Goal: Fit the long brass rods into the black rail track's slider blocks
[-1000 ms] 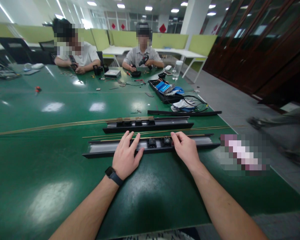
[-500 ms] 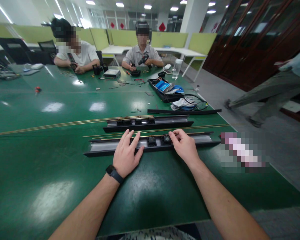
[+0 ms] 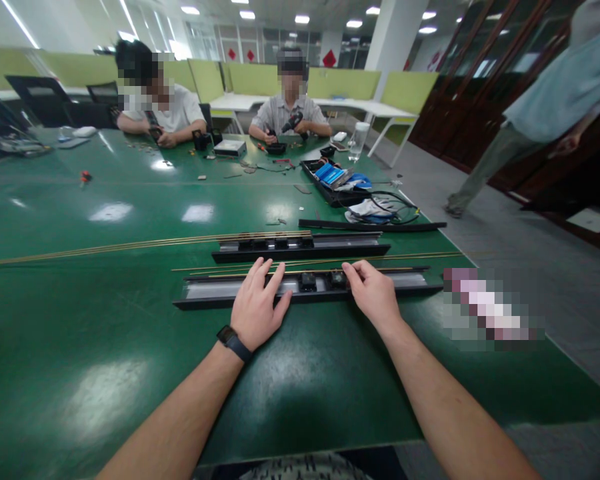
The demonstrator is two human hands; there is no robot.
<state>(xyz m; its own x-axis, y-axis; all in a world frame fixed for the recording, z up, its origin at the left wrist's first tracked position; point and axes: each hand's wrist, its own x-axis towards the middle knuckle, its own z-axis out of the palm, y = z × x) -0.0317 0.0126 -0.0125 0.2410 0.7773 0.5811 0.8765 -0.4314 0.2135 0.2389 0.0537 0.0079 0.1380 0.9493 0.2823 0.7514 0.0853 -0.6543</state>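
Observation:
In the head view a long black rail [image 3: 215, 303] with a pale inner channel lies crosswise before me, small black blocks [image 3: 307, 282] seated in it. My left hand [image 3: 257, 303] rests over the rail's left half, fingers spread and palm down, covering part of the channel. At the blocks' right end my right hand [image 3: 373, 290] is closed in a pinch. A thin brass rod [image 3: 300, 272] along the rail's far edge leads to those fingertips, which hide its end. Other long brass rods [image 3: 410, 257] lie just behind the rail.
A second black rail [image 3: 350, 252] with blocks lies behind, brass rods [image 3: 105, 247] extending left. Beyond are a black strip [image 3: 375, 225], gloves [image 3: 370, 212] and a black tray [image 3: 330, 195]. Two people sit across the green table [image 3: 130, 347]; another person [image 3: 545, 113] walks at right.
The view has shifted slightly, so the table's things sit a little further right. Both hands keep their places on the rail. The walking person is further into view at right.

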